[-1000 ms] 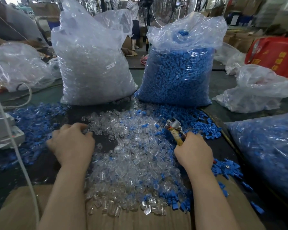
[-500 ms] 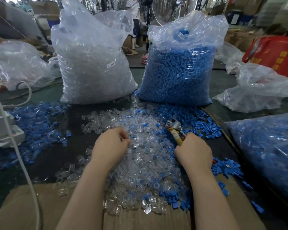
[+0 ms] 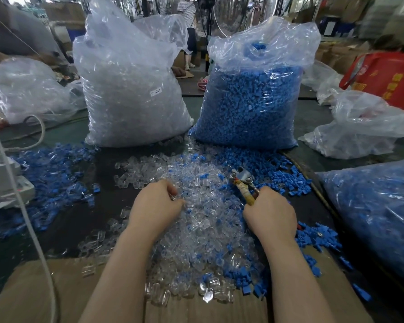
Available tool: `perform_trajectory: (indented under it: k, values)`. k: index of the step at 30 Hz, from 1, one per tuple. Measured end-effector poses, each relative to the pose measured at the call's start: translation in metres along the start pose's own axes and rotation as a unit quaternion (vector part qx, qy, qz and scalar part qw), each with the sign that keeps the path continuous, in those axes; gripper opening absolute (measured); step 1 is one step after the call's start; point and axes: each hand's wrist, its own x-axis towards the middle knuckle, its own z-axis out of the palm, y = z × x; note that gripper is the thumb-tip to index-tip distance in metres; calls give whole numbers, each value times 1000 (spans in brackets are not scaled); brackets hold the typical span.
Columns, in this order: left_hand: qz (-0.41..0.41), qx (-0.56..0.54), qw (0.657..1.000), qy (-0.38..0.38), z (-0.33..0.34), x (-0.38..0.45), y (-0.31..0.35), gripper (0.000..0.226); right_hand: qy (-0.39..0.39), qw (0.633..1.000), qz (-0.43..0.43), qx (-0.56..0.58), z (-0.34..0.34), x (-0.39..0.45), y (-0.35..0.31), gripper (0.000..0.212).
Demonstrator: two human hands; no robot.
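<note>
- Left hand (image 3: 158,201): it lies knuckles-up on the near-left side of the heap. The fingers are curled under and the thumb is tucked in, pinching among the clear caps (image 3: 196,231). How many it has hold of I cannot tell.
- Step in hand, as I judge it: picking a single piece out of the heap to feed to the tool. Nothing has reached the tool yet.
- Clear caps: these are small, glossy, see-through plastic shells, rounded like thimbles. They are heaped loose on the dark tabletop (image 3: 313,206) between the two hands and spill onto the cardboard (image 3: 33,292) at the near edge. Blue pieces (image 3: 261,159) are mixed through them, thicker towards the right.
- Pliers (image 3: 241,180): they sit over the right side of the heap, with the metal head pointing away and a little left. The handles are wrapped in yellowish tape. Whether the jaws stand apart is too small to tell.
- Right hand (image 3: 269,212): it is closed in a full fist round the pliers' handles, at the right edge of the heap.
- Next move, by my reckoning: lift one cap free of its neighbours and carry it across to the pliers' head. That calls for a fine, firm pinch, since the shells look light and slippery, and for the right hand to hold the tool steady.
</note>
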Motion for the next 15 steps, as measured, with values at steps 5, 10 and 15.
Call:
perform_trajectory:
  k: [5, 10, 15]
  values:
    - [13, 31, 999, 11, 0, 0, 2, 11, 34, 999, -10, 37, -1, 0, -2, 10]
    - [-10, -27, 1000, -7, -2, -1, 3, 12, 74, 995, -15, 62, -1, -1, -4, 16]
    - [-29, -100, 994, -39, -7, 1, 2, 14, 83, 992, -8, 95, -1, 1, -4, 14]
